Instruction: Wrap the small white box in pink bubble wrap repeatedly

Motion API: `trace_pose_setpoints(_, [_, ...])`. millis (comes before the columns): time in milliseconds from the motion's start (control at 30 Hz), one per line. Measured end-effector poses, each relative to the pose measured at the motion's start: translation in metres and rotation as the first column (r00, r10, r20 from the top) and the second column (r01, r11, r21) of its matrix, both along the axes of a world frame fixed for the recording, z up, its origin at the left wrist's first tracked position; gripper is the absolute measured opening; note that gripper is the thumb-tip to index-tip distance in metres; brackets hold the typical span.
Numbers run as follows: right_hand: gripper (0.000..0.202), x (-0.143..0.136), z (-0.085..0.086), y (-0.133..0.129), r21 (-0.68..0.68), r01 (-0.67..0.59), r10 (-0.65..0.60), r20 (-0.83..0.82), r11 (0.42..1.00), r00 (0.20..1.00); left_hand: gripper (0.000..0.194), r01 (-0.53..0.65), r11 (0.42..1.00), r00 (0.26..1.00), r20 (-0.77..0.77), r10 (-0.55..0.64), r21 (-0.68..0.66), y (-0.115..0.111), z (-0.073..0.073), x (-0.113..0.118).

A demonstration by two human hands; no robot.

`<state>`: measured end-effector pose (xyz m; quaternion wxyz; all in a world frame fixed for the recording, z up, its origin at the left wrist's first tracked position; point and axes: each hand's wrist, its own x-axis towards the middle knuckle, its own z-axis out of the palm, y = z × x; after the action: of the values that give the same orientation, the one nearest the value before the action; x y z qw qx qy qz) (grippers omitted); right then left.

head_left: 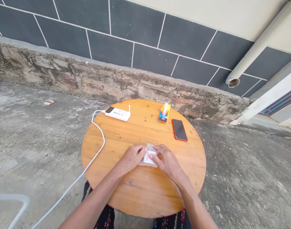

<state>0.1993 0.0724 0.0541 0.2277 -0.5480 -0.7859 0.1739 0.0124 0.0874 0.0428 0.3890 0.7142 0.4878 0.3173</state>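
A small flat white box [149,157] with a pink mark lies in the middle of the round table, on or inside a clear plastic wrapper [151,147]. My left hand [134,156] pinches the wrapper's left edge, thumb and fingertips close together. From the right, my right hand [168,160] has its thumb over the box and its fingers curled at the far right edge of the wrapper. The fingertips hide part of the packet, so how the wrapper folds around the box is not clear.
On the wooden table [133,187], a white device [118,114] with a cable [97,156] sits far left. A tape dispenser [164,113] and a red-edged phone [179,129] are at the far right. Behind stands a stone-based wall [136,83] with a drainpipe [252,54].
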Motion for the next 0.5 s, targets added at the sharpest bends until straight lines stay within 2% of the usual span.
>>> trace_pose_setpoints(67, [0.037,-0.001,-0.003,-0.004,0.032,0.025,-0.024,-0.030,0.999,0.999,0.035,-0.012,1.000,1.000,-0.006,0.012,0.006,0.001,0.000,0.002])
trace_pose_setpoints(200, [0.035,-0.001,-0.004,-0.015,0.005,0.039,-0.038,-0.087,0.999,0.995,0.034,-0.019,1.000,0.999,-0.043,0.020,0.012,-0.007,0.004,0.003])
trace_pose_setpoints(333, [0.032,-0.002,-0.002,-0.034,-0.039,0.021,-0.024,-0.100,0.999,0.995,0.033,-0.044,0.999,0.995,-0.087,0.045,0.020,-0.028,0.005,0.001])
trace_pose_setpoints(500, [0.030,-0.006,-0.002,-0.061,-0.101,0.001,-0.013,-0.115,0.995,0.993,0.030,-0.037,0.999,0.999,-0.033,0.036,-0.038,-0.058,0.003,-0.005])
